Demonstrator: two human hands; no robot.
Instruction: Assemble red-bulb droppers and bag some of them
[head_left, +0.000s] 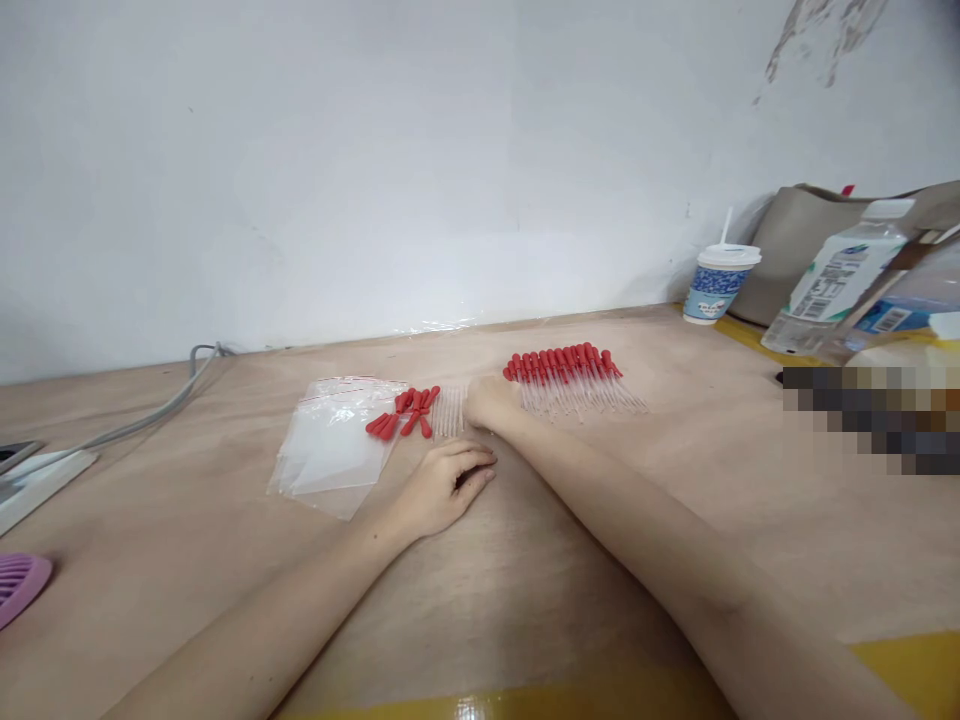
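Reaching beside clear tubes point(450, 411), the right hand point(491, 402) has a grip too hidden to tell; the left hand point(448, 487) curls loosely, unclenched, near red bulbs point(385, 428).

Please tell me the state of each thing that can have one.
Left hand: half open
Right hand: curled, any contents hidden
Red bulbs: loose, heaped
Thin clear tubes: lined up, bulbless
Red-topped droppers: assembled, in a row
Plastic bags: lying flat
Paper cup: upright, lidded
Clear bottle: capped
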